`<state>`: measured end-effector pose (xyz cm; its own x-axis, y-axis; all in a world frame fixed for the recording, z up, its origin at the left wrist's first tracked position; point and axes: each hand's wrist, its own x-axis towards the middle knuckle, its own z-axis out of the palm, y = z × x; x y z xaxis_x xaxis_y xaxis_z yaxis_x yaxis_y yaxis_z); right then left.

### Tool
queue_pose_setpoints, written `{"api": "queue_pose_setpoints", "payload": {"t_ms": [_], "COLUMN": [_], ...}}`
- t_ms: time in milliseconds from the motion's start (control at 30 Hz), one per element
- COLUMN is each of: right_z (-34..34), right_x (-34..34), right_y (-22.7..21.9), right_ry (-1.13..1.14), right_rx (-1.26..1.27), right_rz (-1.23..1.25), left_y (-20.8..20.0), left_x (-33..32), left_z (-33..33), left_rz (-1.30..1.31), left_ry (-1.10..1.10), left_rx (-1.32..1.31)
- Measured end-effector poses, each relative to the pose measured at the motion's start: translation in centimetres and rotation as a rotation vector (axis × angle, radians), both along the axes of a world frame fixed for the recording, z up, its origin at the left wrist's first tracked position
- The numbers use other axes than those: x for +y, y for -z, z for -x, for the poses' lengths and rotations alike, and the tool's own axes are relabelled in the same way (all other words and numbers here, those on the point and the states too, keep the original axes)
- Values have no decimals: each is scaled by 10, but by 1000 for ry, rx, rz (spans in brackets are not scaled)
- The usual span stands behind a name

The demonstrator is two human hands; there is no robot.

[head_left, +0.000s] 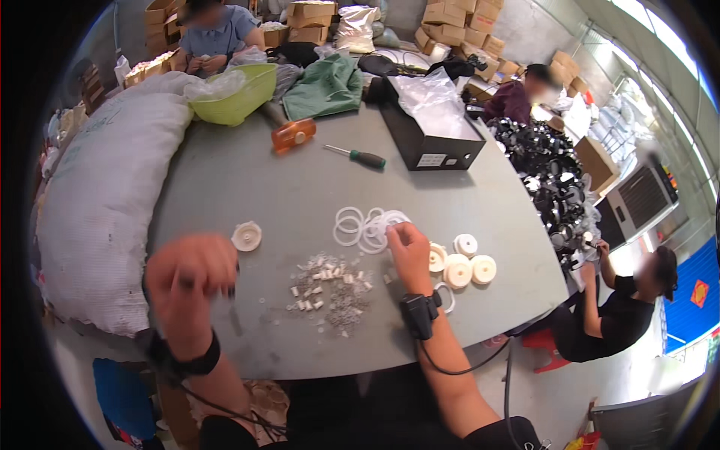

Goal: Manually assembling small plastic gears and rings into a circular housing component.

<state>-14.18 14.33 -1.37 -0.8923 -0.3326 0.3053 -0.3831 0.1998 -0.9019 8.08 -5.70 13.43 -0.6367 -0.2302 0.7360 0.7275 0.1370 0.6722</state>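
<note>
My right hand (410,255) is closed at the right edge of a cluster of thin white rings (349,226), its fingertips pinched on one white ring (397,215). Beside this hand sit several round cream plastic caps (457,271), partly hidden by it. Over the table's left part hangs my left hand (191,281), smeared by motion; its fingers look bent, but whether they hold anything does not show. Just right of it lies a single cream cap (247,236). Between my hands spreads a heap of small clear and white parts (334,292).
A stuffed white sack (105,195) lines the left edge. Farther back lie an orange-headed mallet (293,136), a screwdriver (356,156), a green basin (235,94) and a black box (431,142). Black parts (544,172) are piled at right. Three other people sit around. Cables trail from both my wrists.
</note>
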Motion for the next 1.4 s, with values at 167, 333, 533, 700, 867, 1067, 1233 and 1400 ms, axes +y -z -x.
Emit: {"api": "queue_pose_setpoints", "payload": {"t_ms": [167, 333, 533, 700, 867, 1067, 1233, 1400], "right_z": [5, -14, 1, -6, -13, -17, -14, -17], "right_x": [-2, -18, -1, -2, 0, 9, 20, 22], "right_y": [8, 6, -4, -6, -16, -12, -23, -24], "right_ry": [41, -88, -86, -128, -170, -329, -322, -499], "right_rx": [-12, -86, -67, -30, -36, 233, 10, -1], "right_rz": [43, -23, -92, -104, -232, -509, -562, -667], "left_y": [-65, -65, -53, -52, -56, -49, -46, -47], "left_x": [40, 58, 35, 25, 33, 41, 50, 36], "left_z": [-17, -55, -47, -55, -51, -53, -49, -44], "left_rz": [449, 361, 407, 517, 568, 616, 583, 950], "left_ry": [954, 925, 954, 887, 897, 854, 827, 995], "left_rx": [288, 269, 203, 145, 124, 111, 119, 247]}}
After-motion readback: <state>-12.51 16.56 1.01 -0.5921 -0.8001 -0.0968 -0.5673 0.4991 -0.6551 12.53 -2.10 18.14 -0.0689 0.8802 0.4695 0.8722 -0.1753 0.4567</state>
